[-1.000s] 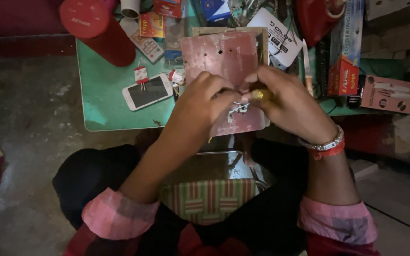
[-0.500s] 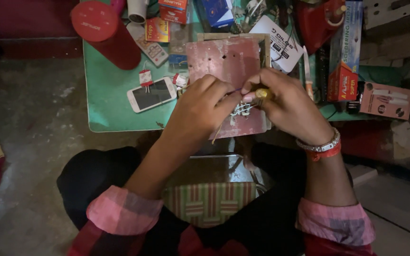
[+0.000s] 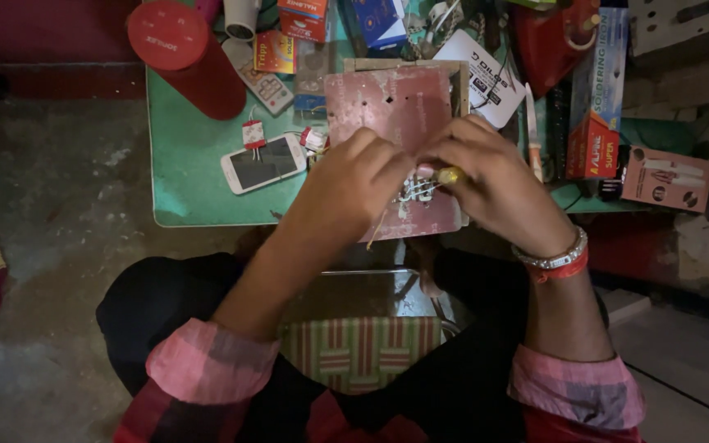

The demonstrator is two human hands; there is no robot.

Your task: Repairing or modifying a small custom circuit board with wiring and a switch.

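Note:
Both hands meet over a worn red board [image 3: 391,102] lying on the low green table [image 3: 190,172]. My left hand [image 3: 354,193] pinches a small part with thin white wires [image 3: 414,190] against the board's near end. My right hand [image 3: 490,184] grips a tool with a yellow handle [image 3: 450,175], its tip at the same wires. A thin straw-coloured wire [image 3: 379,230] hangs below my left fingers. A bracelet and red thread sit on my right wrist.
A white phone [image 3: 263,164] lies left of the board, with small red-and-white parts [image 3: 253,134] beside it. A red cylinder [image 3: 186,53], a remote [image 3: 258,78], small boxes [image 3: 596,131], a knife [image 3: 532,131] and a red iron [image 3: 551,37] crowd the table. A striped cloth [image 3: 359,349] lies in my lap.
The view has shifted slightly, so the table sits a little further right and lower in frame. Both hands stay together on the wires at the board's near end.

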